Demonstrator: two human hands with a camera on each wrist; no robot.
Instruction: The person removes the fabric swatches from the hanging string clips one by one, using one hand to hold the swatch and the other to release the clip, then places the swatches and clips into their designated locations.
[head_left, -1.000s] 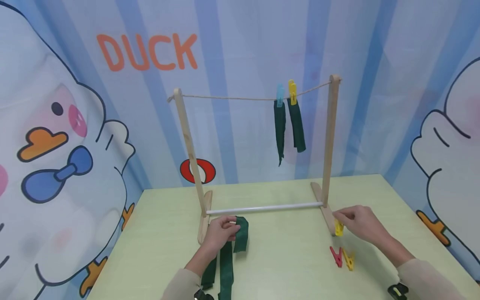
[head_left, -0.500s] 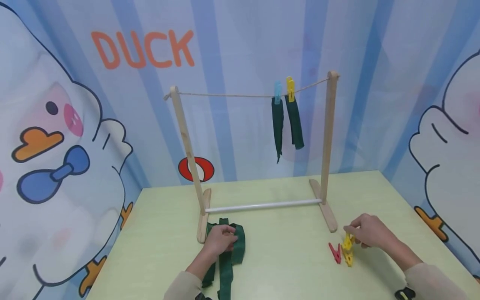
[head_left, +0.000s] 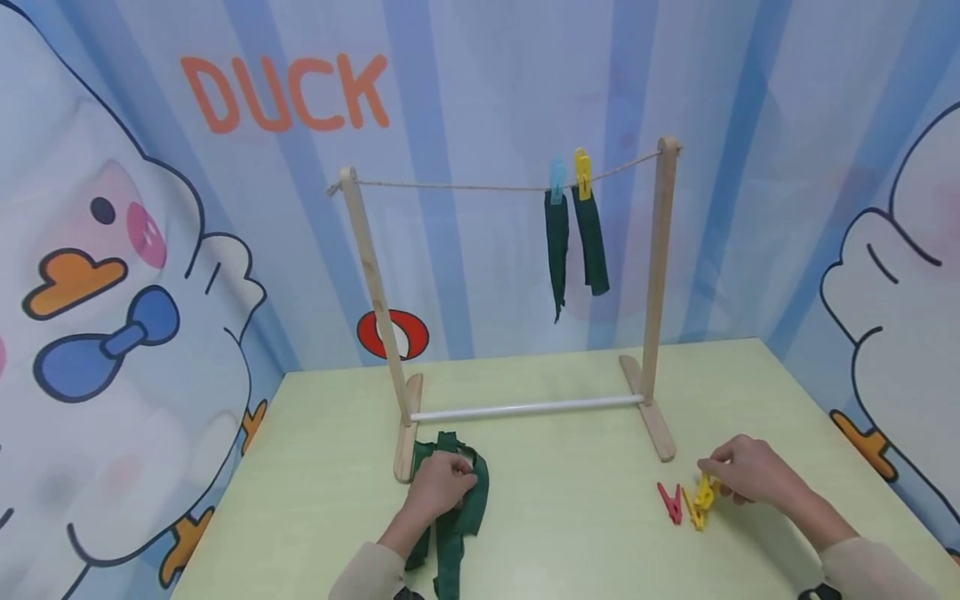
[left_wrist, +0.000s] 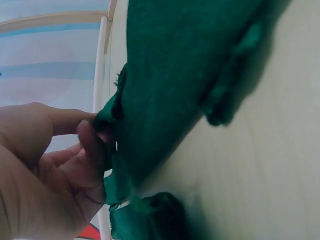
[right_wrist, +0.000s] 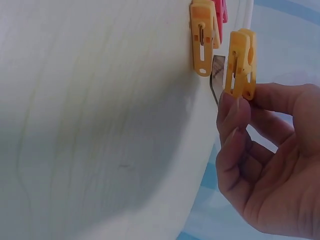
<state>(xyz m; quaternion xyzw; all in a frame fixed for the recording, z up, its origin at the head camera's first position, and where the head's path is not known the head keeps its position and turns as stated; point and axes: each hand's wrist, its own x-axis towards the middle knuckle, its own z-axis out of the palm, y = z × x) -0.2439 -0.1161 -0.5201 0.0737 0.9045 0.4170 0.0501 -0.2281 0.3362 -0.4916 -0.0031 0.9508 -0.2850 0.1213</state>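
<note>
Over a loose bunch of dark green cloth strips (head_left: 448, 554), my left hand (head_left: 441, 483) pinches the edge of one green cloth strip (left_wrist: 167, 75) between thumb and fingers. My right hand (head_left: 756, 471) holds a yellow clothespin (right_wrist: 241, 65) by its handle ends, just over the right part of the table. Close beside it, a second yellow clothespin (right_wrist: 202, 42) and a red clothespin (head_left: 671, 503) lie on the table. Which cloth layers touch the table under my left hand is partly hidden.
Behind the hands stands a wooden rack with a left post (head_left: 372, 283), a right post (head_left: 660, 275) and a white crossbar (head_left: 525, 409). From its string (head_left: 450, 186) hang two green strips (head_left: 592, 250), held by a blue clothespin (head_left: 557, 179) and a yellow one.
My right hand has carried the yellow clothespin from the rack's right foot to beside the other clothespins, slightly right and nearer. The green strip in my left hand has come down over the bunch.
</note>
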